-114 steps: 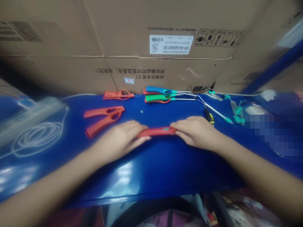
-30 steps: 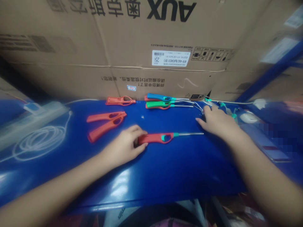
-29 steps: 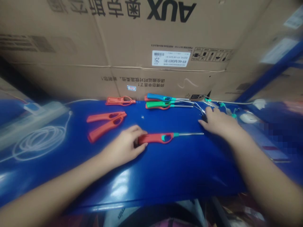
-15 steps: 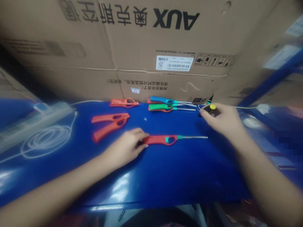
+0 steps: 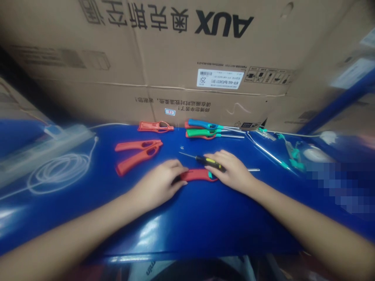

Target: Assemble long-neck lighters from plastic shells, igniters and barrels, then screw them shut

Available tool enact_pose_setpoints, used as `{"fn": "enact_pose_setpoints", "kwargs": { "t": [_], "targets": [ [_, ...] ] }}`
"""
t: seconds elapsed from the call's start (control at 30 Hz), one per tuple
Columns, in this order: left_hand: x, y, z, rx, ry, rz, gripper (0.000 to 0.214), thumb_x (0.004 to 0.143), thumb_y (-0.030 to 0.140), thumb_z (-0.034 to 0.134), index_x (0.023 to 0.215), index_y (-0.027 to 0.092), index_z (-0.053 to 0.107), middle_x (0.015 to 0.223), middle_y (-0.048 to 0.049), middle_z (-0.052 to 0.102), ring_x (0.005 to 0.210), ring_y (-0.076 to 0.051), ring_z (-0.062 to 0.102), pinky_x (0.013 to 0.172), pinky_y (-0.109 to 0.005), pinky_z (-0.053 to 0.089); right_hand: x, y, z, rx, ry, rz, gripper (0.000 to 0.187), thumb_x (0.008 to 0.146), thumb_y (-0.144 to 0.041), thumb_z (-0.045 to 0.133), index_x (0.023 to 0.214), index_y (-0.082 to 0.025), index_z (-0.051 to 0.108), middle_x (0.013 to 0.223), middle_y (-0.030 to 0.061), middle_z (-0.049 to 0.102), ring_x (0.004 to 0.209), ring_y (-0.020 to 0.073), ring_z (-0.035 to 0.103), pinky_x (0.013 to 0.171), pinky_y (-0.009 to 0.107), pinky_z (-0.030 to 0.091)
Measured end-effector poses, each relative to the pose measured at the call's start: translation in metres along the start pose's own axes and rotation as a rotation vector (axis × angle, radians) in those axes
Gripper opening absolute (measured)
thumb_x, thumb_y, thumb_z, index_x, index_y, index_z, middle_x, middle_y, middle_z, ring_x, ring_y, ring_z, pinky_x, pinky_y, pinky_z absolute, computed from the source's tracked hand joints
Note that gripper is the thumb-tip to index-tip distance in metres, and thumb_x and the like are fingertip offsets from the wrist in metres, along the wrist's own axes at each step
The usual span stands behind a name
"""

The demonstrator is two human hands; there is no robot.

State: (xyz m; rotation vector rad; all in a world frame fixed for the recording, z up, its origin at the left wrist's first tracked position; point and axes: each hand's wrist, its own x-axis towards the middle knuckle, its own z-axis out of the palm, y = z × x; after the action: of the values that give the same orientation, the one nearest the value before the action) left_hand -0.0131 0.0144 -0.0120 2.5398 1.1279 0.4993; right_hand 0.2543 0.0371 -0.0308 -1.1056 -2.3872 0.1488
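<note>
the red gas lighter (image 5: 197, 175) is on the blue tabletop (image 5: 193, 222) btwn the two hands, long axis running l to r across the person, butt at l, metal tube poking out at r. left hand (image 5: 165, 180) is nearest the butt & clamped on it, thumb one side, fingers the other. right hand (image 5: 233, 171) is closed round the handle of a black-&-yellow screwdriver (image 5: 202, 159), sitting over the lighter's front end; can't tell if it touches it.

key relation, i'd say: screwdriver points l, opp. way to the lighter's tube, nearly in line w/ it but slanted a bit. its tip is off the lighter's far side, just beyond the left hand's fingertips, so the lighter body lies on the near side of the shaft.

tiny metal bits (image 5: 182, 147) near the tip. farther l, two red handle shells (image 5: 136, 153); behind, an orange-red shell (image 5: 155, 126) & pile of blue/green/red lighters (image 5: 202, 124) by the cardboard box (image 5: 117, 62).
</note>
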Motion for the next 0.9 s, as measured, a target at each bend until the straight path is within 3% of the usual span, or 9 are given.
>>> {"fn": "enact_pose_setpoints", "kwargs": {
  "t": [0.13, 0.37, 0.6, 0.73, 0.9],
  "targets": [
    [-0.001, -0.001, 0.002, 0.013, -0.012, 0.010, 0.028, 0.093, 0.022, 0.065, 0.120, 0.015, 0.068, 0.108, -0.0100, 0.067, 0.101, -0.025, 0.065, 0.092, -0.039, 0.054, 0.001, -0.002, 0.001, 0.015, 0.062, 0.059, 0.029, 0.097, -0.035, 0.059, 0.119, -0.018, 0.067, 0.096, 0.0096, 0.074, 0.085, 0.0239, 0.062, 0.079, 0.040, 0.052],
    [-0.001, -0.001, 0.004, -0.005, 0.005, 0.040, 0.030, 0.093, 0.025, 0.065, 0.122, 0.019, 0.068, 0.108, -0.0093, 0.067, 0.102, -0.024, 0.065, 0.092, -0.038, 0.055, 0.003, -0.006, -0.001, 0.117, 0.146, 0.059, 0.022, 0.095, -0.032, 0.061, 0.113, -0.021, 0.070, 0.101, 0.0084, 0.075, 0.088, 0.0239, 0.065, 0.082, 0.041, 0.053],
    [0.002, -0.004, 0.010, -0.131, 0.025, 0.064, 0.032, 0.095, 0.026, 0.064, 0.125, 0.017, 0.068, 0.111, -0.0102, 0.067, 0.102, -0.023, 0.065, 0.095, -0.038, 0.054, 0.001, -0.011, -0.019, 0.353, 0.373, 0.324, 0.019, 0.088, -0.034, 0.066, 0.100, -0.021, 0.074, 0.103, 0.0060, 0.076, 0.095, 0.0230, 0.070, 0.086, 0.037, 0.055],
    [0.004, -0.006, 0.015, -0.197, 0.052, 0.094, 0.032, 0.095, 0.026, 0.064, 0.125, 0.016, 0.067, 0.114, -0.0105, 0.066, 0.103, -0.021, 0.065, 0.095, -0.036, 0.054, 0.001, -0.008, -0.027, 0.495, 0.418, 0.475, 0.022, 0.084, -0.038, 0.068, 0.094, -0.020, 0.075, 0.085, 0.0037, 0.074, 0.076, 0.0195, 0.066, 0.071, 0.033, 0.053],
    [0.004, -0.002, 0.016, -0.264, 0.046, 0.115, 0.033, 0.094, 0.025, 0.066, 0.125, 0.017, 0.068, 0.115, -0.0101, 0.067, 0.104, -0.020, 0.065, 0.095, -0.034, 0.053, 0.003, -0.001, -0.029, 0.802, 0.461, 0.598, 0.023, 0.079, -0.039, 0.072, 0.087, -0.018, 0.073, 0.056, -0.0035, 0.055, 0.054, 0.0129, 0.049, 0.054, 0.028, 0.042]
  ]
}}
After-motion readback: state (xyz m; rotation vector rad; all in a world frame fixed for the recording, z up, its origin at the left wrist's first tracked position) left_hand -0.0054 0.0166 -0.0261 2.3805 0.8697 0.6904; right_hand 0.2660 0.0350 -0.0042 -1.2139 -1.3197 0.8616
